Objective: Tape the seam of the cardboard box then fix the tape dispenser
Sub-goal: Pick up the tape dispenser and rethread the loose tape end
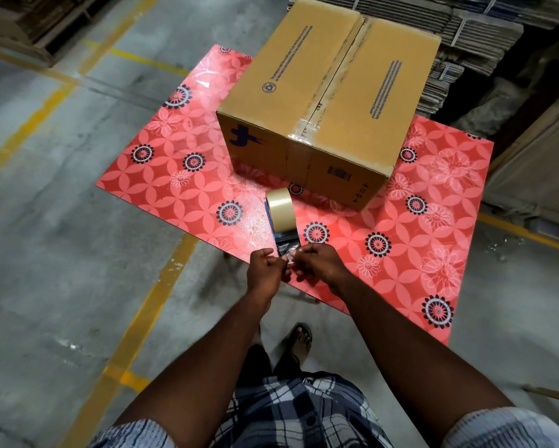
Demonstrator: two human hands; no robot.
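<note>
A closed brown cardboard box stands on a red flowered table, with clear tape along its top seam and down the near face. A blue tape dispenser with a beige tape roll lies on the table in front of the box. My left hand and my right hand meet at the dispenser's near end. Both pinch the crumpled clear tape end between their fingertips.
Stacks of flattened cardboard rise behind and to the right of the box. The concrete floor carries yellow lines. A wooden pallet sits at the far left. My sandalled foot shows under the table's near edge.
</note>
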